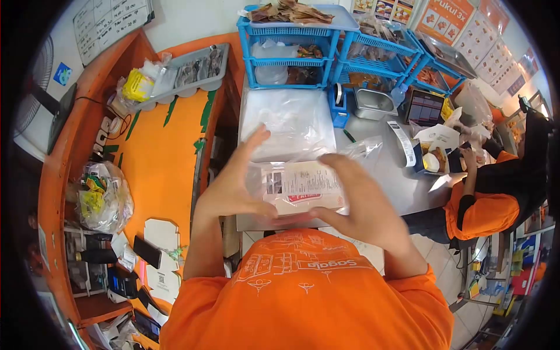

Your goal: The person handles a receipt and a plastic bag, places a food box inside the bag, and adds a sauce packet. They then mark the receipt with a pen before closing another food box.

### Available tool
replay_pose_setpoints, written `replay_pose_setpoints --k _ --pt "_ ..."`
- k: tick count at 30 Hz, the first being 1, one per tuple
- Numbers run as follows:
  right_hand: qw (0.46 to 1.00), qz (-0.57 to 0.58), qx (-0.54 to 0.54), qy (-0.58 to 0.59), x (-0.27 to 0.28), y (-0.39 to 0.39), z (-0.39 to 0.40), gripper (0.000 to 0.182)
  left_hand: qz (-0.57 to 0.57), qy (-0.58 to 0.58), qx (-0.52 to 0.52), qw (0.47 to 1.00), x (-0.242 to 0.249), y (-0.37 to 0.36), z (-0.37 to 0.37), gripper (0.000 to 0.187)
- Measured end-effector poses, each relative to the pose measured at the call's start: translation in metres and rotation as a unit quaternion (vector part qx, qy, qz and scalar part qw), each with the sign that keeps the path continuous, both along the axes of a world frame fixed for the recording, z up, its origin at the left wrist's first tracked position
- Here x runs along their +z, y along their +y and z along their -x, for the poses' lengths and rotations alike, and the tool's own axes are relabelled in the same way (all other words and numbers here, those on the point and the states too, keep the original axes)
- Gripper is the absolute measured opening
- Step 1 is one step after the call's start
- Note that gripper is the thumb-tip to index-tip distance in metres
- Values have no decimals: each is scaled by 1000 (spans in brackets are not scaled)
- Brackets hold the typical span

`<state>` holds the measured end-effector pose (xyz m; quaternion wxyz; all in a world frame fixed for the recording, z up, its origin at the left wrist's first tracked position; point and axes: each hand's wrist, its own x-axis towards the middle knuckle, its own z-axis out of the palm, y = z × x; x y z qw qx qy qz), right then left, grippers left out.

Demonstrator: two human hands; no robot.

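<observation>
A flat box [309, 201] in a clear plastic bag lies at the front edge of the metal counter [379, 189], with a printed paper on top of it. My left hand [236, 181] is at the box's left side, fingers spread and curved. At the right side is my right hand [359, 195], its thumb and fingers apart, slightly blurred. Both hands are at the plastic around the box; whether they press on it is hard to tell. Behind the box lies a stack of clear plastic bags [286, 119].
Blue racks [286, 61] stand at the back. A metal container [375, 102] and a tape dispenser [339, 105] are behind right. A co-worker [487, 210] stands at the right near an open food box [434, 151]. An orange table [154, 157] is at left.
</observation>
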<state>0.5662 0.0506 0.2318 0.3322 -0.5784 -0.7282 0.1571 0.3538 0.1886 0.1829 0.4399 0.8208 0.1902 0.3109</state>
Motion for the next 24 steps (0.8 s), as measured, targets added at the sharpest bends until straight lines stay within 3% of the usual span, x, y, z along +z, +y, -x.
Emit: replay_pose_setpoints --k 2,3,4,5,6,7,10,12,14,16,17,18,20,21,22,23,24 --pt "995 27 -18 -95 -38 22 4 57 -89 170 -33 981 -14 -1 -7 91" --pt "995 26 -19 -97 -47 29 6 57 -94 146 -36 984 -28 2 -13 48" --pt "987 105 -14 -119 -54 35 8 53 -94 144 -36 984 -37 9 -17 48" --pt "973 183 -8 -139 -58 39 9 49 -15 80 -61 995 -44 19 -21 38" --pt "973 183 -7 -140 -61 39 8 49 64 15 -85 994 -49 26 -23 29" --pt "976 183 17 -116 -64 37 6 41 64 14 -83 994 -53 31 -24 29" --pt "977 181 47 -99 -51 31 9 23 320 20 -224 920 -64 41 -27 28" --pt "977 179 50 -104 -41 28 14 14 308 81 -239 917 -66 46 -32 33" --pt "967 -110 -8 -230 -40 26 24 7 296 146 -257 908 -65 38 -39 37" --pt "959 -130 -2 -253 -40 37 18 7 391 90 -152 903 -57 16 -47 47" --pt "949 -152 8 -277 -40 46 12 8 390 91 -155 903 -61 19 -48 47" --pt "949 -152 5 -277 -44 57 5 8 371 74 -160 912 -67 25 -50 40" --pt "966 136 52 -212 -56 83 -12 10 347 57 -169 921 -61 22 -52 32" --pt "967 133 46 -213 -60 93 -18 10 140 5 -88 986 -49 9 -51 25" --pt "962 189 64 -186 -63 102 -22 7 -73 -50 -2 996 -42 3 -50 17" --pt "952 246 84 -159 -65 108 -24 5 -210 -133 -42 968 -41 8 -53 10" --pt "953 247 83 -157 -66 112 -24 5 -209 -132 -43 968 -44 8 -53 10"
